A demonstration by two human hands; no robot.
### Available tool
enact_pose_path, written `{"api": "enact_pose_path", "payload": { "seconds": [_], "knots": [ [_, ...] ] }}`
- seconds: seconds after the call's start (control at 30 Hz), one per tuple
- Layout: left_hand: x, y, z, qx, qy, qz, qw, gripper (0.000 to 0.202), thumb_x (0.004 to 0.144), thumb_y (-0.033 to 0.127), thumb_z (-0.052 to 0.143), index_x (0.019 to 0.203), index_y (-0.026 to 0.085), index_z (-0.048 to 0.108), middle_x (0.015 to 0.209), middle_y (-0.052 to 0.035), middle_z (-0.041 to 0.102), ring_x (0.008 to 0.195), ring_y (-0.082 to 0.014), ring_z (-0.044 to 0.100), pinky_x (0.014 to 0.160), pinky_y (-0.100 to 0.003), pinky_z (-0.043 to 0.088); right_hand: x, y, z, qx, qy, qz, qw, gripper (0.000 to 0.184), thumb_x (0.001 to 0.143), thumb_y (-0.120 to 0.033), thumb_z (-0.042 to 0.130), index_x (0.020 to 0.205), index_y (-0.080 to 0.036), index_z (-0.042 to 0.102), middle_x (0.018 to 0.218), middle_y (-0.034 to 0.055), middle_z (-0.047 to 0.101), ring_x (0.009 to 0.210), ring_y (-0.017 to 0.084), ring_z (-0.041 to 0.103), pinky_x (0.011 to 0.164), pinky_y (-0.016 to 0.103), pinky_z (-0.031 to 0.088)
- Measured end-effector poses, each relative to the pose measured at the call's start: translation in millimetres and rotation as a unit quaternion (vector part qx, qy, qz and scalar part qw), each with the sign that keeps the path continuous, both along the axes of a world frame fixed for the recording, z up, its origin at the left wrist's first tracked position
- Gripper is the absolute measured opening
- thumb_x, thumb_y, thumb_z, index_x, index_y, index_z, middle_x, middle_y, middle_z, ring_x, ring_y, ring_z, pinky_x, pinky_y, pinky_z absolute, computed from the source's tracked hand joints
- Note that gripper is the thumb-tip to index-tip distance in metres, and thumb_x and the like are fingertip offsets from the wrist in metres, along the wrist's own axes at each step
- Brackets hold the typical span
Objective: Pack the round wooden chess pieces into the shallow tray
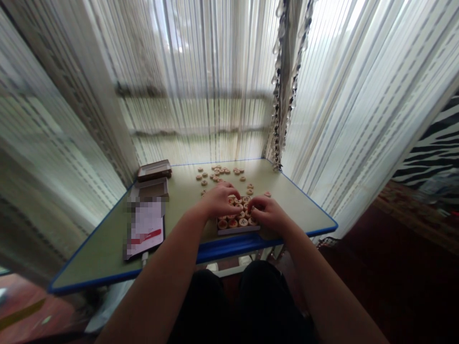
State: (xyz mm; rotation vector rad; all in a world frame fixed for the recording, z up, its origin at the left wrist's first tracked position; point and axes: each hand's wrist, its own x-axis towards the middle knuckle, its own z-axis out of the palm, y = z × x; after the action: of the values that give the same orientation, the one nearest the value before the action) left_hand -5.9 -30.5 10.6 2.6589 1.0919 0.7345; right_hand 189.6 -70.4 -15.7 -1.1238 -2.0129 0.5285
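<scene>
Wooden discs sit in a box on the bench, left grip and right grip curled above, either's hold indeterminable.

The left hand and right hand bend over a small box of round pieces, near the table's near edge. Loose pieces lie on the far side. A flat screen sits on the left.

Around us sheer striped curtains, daylight through a far window behind them, beaded trim hanging right of centre, our pale green tabletop edged in blue, a zebra-striped surface to our right, dark reddish floor below it.
</scene>
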Motion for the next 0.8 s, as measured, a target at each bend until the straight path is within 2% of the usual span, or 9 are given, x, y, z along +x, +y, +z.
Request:
{"api": "enact_pose_path", "payload": {
  "seconds": [0.23,0.43,0.67,0.8],
  "knots": [
    [-2,4,-2.2,-0.007,0.005,-0.021,1.0,0.032,0.06,0.042,0.068,0.086,0.023,0.067,0.095,-0.0043,0.056,0.093,-0.0202,0.051,0.087,-0.033,0.039,0,2,-1.5,-0.012,0.007,0.021,1.0,0.018,0.066,-0.012,0.048,0.07,-0.017,0.065,0.07,0.0007,0.062,0.07,0.013,0.054,0.065,0.023,0.04],
    [-3,4,-1.3,-0.015,0.007,-0.026,1.0,0.032,0.062,0.044,0.067,0.085,0.022,0.067,0.093,-0.0046,0.057,0.094,-0.0206,0.051,0.086,-0.034,0.039,2,1,-0.5,-0.012,0.02,0.017,1.0,0.016,0.066,-0.012,0.049,0.069,-0.017,0.064,0.069,0.0,0.061,0.068,0.013,0.053,0.065,0.023,0.039],
    [-3,2,0.7,-0.019,-0.015,0.001,1.0,0.036,0.067,0.044,0.062,0.092,0.019,0.062,0.091,-0.0049,0.06,0.088,-0.0187,0.053,0.08,-0.032,0.042,5,-10,7.4,0.03,0.062,-0.016,0.998,0.013,0.064,-0.013,0.05,0.068,-0.015,0.063,0.056,-0.0032,0.046,0.057,0.01,0.04,0.055,0.022,0.032],
    [-3,3,-0.2,-0.003,-0.029,0.025,0.999,0.032,0.07,0.043,0.059,0.09,0.018,0.062,0.088,-0.0052,0.06,0.086,-0.0181,0.054,0.079,-0.032,0.042,6,-11,8.3,0.012,0.057,0.016,0.998,0.013,0.063,-0.012,0.051,0.066,-0.015,0.062,0.056,-0.0034,0.045,0.057,0.01,0.039,0.056,0.023,0.032]
  ]
}}
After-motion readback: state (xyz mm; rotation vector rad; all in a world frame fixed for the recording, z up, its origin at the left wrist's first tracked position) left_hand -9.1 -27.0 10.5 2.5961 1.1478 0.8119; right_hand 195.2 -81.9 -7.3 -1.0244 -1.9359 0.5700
